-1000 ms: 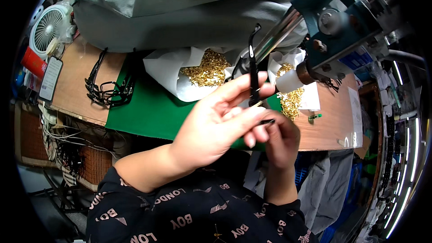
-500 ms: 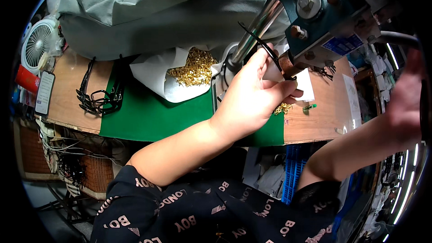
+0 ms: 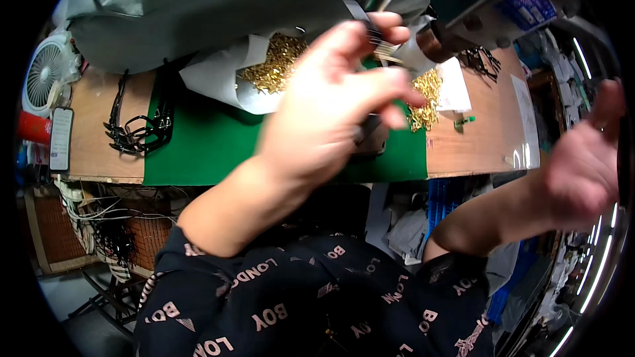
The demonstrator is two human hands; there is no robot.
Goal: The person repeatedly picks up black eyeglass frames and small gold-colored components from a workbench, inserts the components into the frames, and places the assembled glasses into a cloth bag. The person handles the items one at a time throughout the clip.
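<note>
My left hand point(image 3: 331, 92) is raised over the green mat, blurred by motion. Its thumb and fingers are closed on a thin black piece point(image 3: 374, 34), too smeared to name. Just right of the fingertips is the copper-coloured tip point(image 3: 433, 41) of a dark green press point(image 3: 489, 0), and a gap shows between them. At the far right my right hand point(image 3: 585, 172) is held up, partly cut off by the dark rim. One of its digits points upward, while the rest are hidden or blurred. Small gold-coloured metal parts point(image 3: 425, 99) lie in a heap near my left fingertips.
More gold parts point(image 3: 274, 63) fill a white sheet point(image 3: 211, 76) on the green mat point(image 3: 211, 152). Black eyeglass frames point(image 3: 139, 132) lie at left, near a phone point(image 3: 61, 139) and a white fan point(image 3: 49, 73). A small green-capped bottle point(image 3: 463, 122) stands at right. Grey cloth point(image 3: 178, 26) drapes behind.
My left hand has drawn left, away from the press tip, with the thin black piece. The right hand has come down slightly. The view has shifted, uncovering more of the right-hand gold heap.
</note>
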